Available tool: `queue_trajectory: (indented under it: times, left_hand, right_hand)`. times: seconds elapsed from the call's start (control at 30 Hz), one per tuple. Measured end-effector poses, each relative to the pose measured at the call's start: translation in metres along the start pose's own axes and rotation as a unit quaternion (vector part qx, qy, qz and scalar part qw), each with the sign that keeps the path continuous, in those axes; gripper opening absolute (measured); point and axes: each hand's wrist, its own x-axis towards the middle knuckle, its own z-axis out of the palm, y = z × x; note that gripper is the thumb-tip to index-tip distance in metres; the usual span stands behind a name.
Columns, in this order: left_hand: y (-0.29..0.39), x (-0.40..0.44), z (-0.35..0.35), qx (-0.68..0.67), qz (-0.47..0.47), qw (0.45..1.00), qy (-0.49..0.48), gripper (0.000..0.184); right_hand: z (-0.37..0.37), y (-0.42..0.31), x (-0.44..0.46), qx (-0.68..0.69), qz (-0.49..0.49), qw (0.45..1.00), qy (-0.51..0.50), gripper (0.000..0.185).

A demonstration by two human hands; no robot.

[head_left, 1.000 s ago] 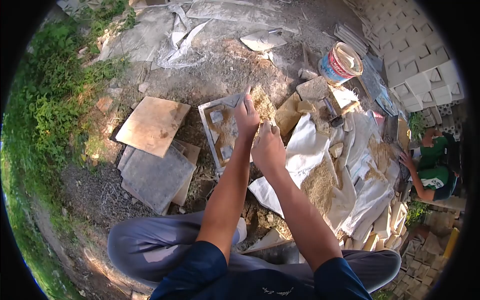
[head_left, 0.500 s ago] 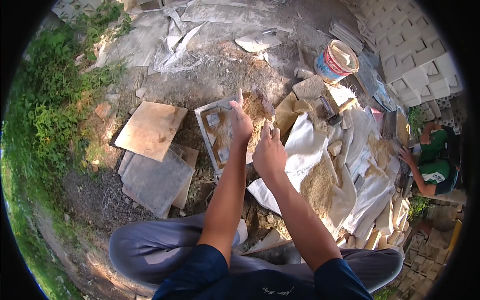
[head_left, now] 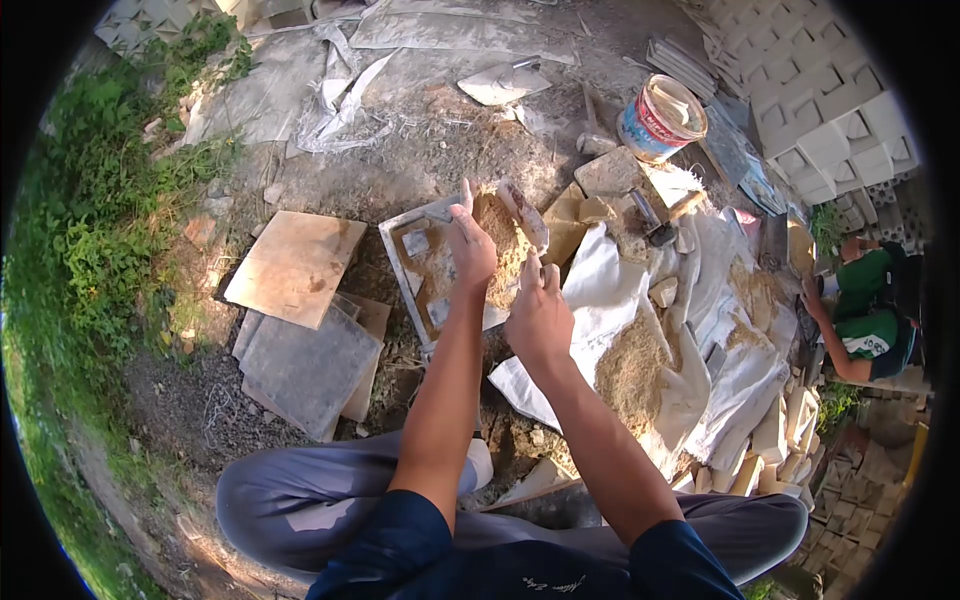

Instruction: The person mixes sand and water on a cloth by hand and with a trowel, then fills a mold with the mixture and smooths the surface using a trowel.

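Observation:
My right hand [head_left: 541, 312] is closed round the handle of a trowel, its index finger stretched toward the blade. The mortar-smeared trowel blade [head_left: 524, 216] points away from me over the right side of a rectangular mould frame [head_left: 396, 262]. Sandy mix [head_left: 500, 240] lies in the frame between the blade and my left hand [head_left: 474, 246]. That hand is held edge-on over the middle of the mould, fingers straight, with nothing in it. Left of it, small square grey inserts [head_left: 415, 243] show inside the frame. Part of the mould is hidden behind my hands and forearms.
Flat boards [head_left: 310, 350] are stacked at left. A paint bucket [head_left: 661, 120] stands at the upper right, near a hammer [head_left: 652, 218]. White sacking [head_left: 610, 290] with sand lies to the right. A co-worker in green [head_left: 866, 315] sits at the far right.
The view has shifted slightly, so the mould and boards sit a little further left. Both my hands keep nearly the same pose over the mould. The co-worker's arm has moved slightly.

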Motion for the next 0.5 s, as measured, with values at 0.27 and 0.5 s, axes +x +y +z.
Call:
queue_trajectory:
  times: [0.27, 0.5]
  left_hand:
    - [0.000, -0.002, 0.013, 0.176, 0.094, 0.978, -0.060, 0.061]
    - [-0.017, -0.029, 0.013, 0.467, 0.234, 0.851, -0.059, 0.048]
  right_hand:
    - [0.019, 0.024, -0.008, 0.002, -0.022, 0.998, 0.055, 0.062]
    - [0.009, 0.052, -0.034, 0.095, 0.005, 0.994, 0.062, 0.060]
